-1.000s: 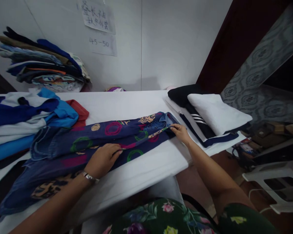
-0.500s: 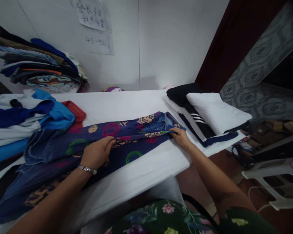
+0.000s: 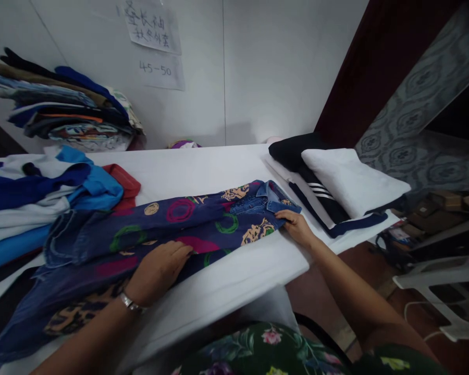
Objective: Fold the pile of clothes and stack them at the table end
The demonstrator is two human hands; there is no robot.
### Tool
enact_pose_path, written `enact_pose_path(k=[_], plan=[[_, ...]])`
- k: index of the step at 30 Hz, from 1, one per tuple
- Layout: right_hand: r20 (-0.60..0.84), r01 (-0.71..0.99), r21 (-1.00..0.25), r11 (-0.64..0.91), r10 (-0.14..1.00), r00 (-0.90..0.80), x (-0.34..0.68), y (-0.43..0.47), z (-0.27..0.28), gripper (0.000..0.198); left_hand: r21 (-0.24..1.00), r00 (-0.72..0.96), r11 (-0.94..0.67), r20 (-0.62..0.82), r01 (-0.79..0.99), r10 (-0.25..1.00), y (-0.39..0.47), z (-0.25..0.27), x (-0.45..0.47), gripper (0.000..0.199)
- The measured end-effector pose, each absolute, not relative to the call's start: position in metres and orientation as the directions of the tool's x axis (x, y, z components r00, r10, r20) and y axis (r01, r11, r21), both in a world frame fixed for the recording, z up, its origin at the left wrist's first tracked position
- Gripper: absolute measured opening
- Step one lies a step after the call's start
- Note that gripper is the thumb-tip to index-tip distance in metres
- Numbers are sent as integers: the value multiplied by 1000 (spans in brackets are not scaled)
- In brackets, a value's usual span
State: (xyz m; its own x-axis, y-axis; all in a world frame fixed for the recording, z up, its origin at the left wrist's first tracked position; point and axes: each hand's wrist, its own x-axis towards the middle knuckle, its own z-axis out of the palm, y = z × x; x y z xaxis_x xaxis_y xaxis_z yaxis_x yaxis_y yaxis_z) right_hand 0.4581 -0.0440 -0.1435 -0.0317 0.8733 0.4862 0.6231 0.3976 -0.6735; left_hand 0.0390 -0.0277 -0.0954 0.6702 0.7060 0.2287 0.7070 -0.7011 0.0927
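Observation:
A patterned dark-blue denim shirt [image 3: 172,208] lies lengthwise on the table, its collar toward the right and its denim hem and cuff parts toward the left. Green and magenta rings and tan figures cover its cloth. Over the shirt's near edge, around mid-length, my left hand [image 3: 162,268] rests with its fingers laid out on the fabric; its thumb is hidden. By the collar, my right hand [image 3: 297,227] pinches the near corner of the shirt between thumb and fingers.
The white-covered table [image 3: 180,166] holds loose blue and white clothes [image 3: 35,198] and a red garment [image 3: 125,185] at left. Behind them rises a stack of folded clothes [image 3: 74,104]. Folded garments [image 3: 355,179] lie at right. A white plastic stool [image 3: 445,297] stands on the floor.
The shirt's near panel, gathered up in a fold between both hands before, now lies flatter toward the near table edge. My left hand's fingers have straightened out over the cloth.

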Motion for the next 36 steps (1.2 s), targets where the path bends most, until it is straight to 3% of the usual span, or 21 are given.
enact_pose_path(k=[5, 11, 16, 26, 36], plan=[[519, 690, -594, 413, 853, -64, 457, -53, -147, 29, 80, 655, -682, 221, 727, 723, -33, -100, 29, 32], [530, 798, -384, 464, 819, -221, 440, -58, -135, 42, 57, 583, -618, 277, 784, 764, -27, -91, 11, 31], [551, 759, -336, 558, 770, -323, 436, -73, -131, 32, 14, 619, -661, 335, 750, 710, -37, -82, 0, 33], [507, 729, -421, 539, 807, -304, 447, -105, -136, 30, 31, 727, -766, 294, 642, 621, -63, -84, -12, 34], [475, 532, -784, 321, 861, 181, 434, -60, -102, 19, -50, 499, -529, 416, 847, 760, -29, -18, 1, 49]])
